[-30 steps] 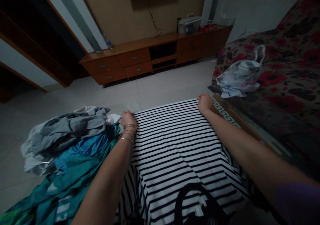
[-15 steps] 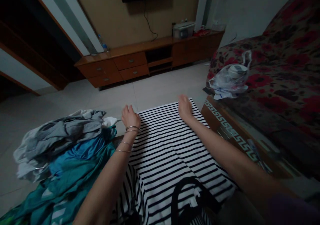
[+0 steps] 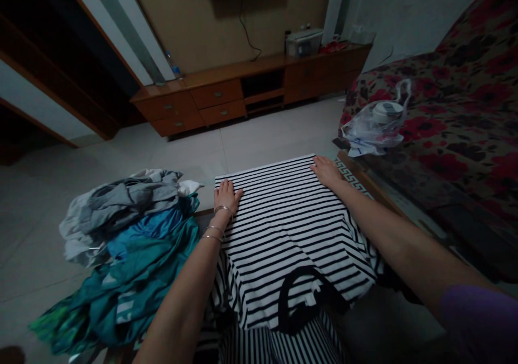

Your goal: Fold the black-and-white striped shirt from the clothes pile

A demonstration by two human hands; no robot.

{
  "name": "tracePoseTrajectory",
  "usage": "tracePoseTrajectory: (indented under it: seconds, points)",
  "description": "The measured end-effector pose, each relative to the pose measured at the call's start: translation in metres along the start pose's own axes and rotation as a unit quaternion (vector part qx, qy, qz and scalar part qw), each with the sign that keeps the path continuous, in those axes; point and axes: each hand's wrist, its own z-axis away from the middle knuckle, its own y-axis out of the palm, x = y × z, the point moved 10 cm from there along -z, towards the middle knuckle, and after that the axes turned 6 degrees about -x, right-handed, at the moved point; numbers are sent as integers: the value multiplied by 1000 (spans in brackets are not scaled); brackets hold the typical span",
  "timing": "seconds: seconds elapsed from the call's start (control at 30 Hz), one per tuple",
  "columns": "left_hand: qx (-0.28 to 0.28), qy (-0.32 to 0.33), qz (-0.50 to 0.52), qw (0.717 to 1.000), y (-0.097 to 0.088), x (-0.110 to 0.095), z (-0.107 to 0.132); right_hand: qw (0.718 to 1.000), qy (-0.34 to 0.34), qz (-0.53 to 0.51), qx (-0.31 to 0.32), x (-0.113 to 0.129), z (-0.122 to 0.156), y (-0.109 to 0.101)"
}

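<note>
Head view: the left hand (image 3: 225, 197) and right hand (image 3: 327, 171) had gone from curled at the far edge of a striped shirt (image 3: 283, 229) to lying open and flat on it, fingers spread, gripping nothing. The cloth now sat pressed under open palms, no longer pinched at its edge. The shirt lay spread across a low board (image 3: 356, 183) with a patterned rim, a black band (image 3: 301, 299) showing near the wearer's end, and its near side hung down. Just beside the left wrist sat a heap of grey and teal clothes (image 3: 129, 245). Farther right, a plastic bag (image 3: 374, 129) lay on a floral sofa (image 3: 457, 116); a wooden cabinet (image 3: 243, 91) stood beyond the floor.
</note>
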Motion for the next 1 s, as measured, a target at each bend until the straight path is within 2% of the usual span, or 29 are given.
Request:
tracePoseTrajectory:
  seconds: [0.07,0.1,0.13,0.2,0.27,0.33,0.4,0.47,0.57,0.67,0.77,0.87,0.93,1.0]
  points:
    - [-8,16,-4,1000,-19,-13,6,999,30,1,-15,11,11,-19]
    - [-21,24,-9,999,-31,-22,12,999,37,-3,-32,25,22,-30]
    - [-35,31,-15,999,-42,-33,19,998,32,-11,-50,45,37,-39]
    - [-45,30,-22,998,-57,-53,43,996,-35,-45,-63,101,75,-48]
    - [-22,3,-20,1000,-57,-64,75,990,-105,-78,-44,151,120,-41]
    - [12,-39,-24,999,-46,-63,109,989,-121,-78,-32,170,156,-30]
    - [25,-63,-39,997,-35,-54,140,992,-107,-63,-29,158,176,-22]
    - [10,-57,-59,997,-30,-41,160,994,-89,-46,-38,127,181,-21]
    - [-16,-29,-73,997,-29,-22,174,995,-81,-30,-54,78,177,-28]
    - [-17,-13,-71,997,-30,-7,176,994,-90,-21,-54,53,174,-32]
    - [-3,11,-65,998,-31,-4,175,994,-97,-14,-52,50,174,-36]
    - [15,19,-50,998,-35,-10,177,994,-103,-8,-34,58,179,-45]
    - [6,19,-45,999,-46,-20,185,994,-107,-5,-32,68,193,-57]
    - [-24,24,-48,998,-61,-37,204,991,-122,-9,-47,85,219,-72]
